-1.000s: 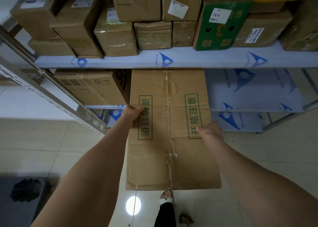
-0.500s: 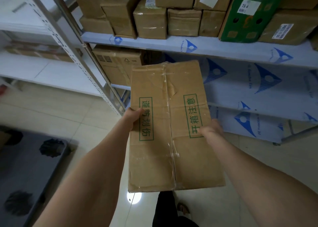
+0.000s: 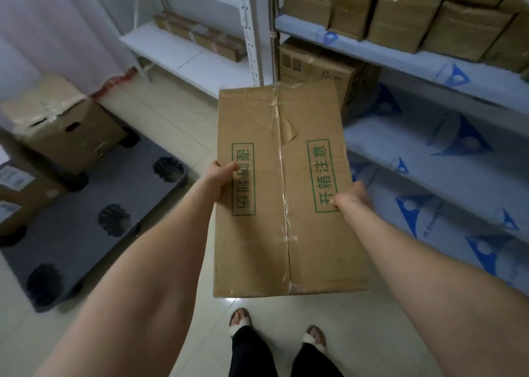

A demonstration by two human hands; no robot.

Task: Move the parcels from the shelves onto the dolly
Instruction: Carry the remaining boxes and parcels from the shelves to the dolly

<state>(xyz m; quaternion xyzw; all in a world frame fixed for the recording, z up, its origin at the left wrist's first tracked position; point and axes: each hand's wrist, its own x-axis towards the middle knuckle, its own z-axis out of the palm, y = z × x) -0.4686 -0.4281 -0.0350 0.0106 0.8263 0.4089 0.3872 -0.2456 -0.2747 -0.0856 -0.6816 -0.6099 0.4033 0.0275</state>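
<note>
I carry a long brown cardboard parcel (image 3: 283, 193) with green printed characters and clear tape, held in the air in front of me, clear of the shelves. My left hand (image 3: 219, 177) grips its left edge, thumb on top. My right hand (image 3: 347, 197) grips its right edge. The grey dolly (image 3: 86, 233) lies on the floor at the lower left, with dark round recesses in its deck. Two brown boxes stand on its far part: one with a torn top (image 3: 64, 127) and one with white labels (image 3: 17, 187).
The blue-and-white shelves (image 3: 446, 159) run along the right, with several taped parcels (image 3: 406, 19) on the upper level and one box (image 3: 317, 67) on the level below. A white shelf unit (image 3: 197, 59) holds a flat package at the back. My feet (image 3: 274, 326) stand on tiled floor.
I have turned left with the parcel, away from the shelves. The dolly and its two boxes have come much further into view at the left. Both hands keep their hold.
</note>
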